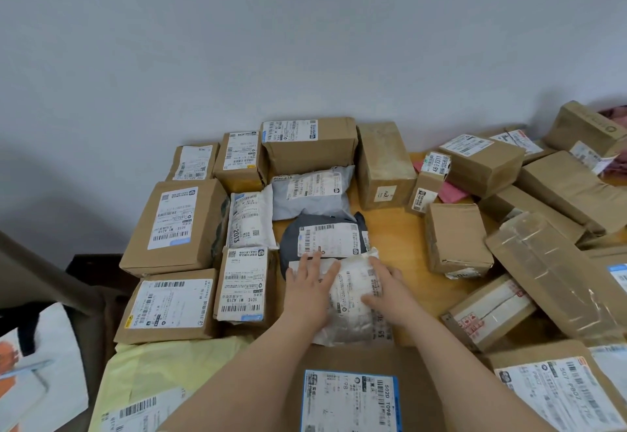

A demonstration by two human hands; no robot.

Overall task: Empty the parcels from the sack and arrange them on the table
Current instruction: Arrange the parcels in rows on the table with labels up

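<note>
Now both hands lie flat on the white parcel [353,306], fingers straight and spread, pressing rather than gripping: left hand [310,284] on its left edge, right hand [385,287] on its right half. It sits mid-table [393,231], overlapping a grey bag [291,238], with boxes [242,282] just left.

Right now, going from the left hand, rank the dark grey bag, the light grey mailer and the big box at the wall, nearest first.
1. The dark grey bag, right ahead of the left hand.
2. The light grey mailer, behind that bag.
3. The big box, against the wall, farthest.
</note>
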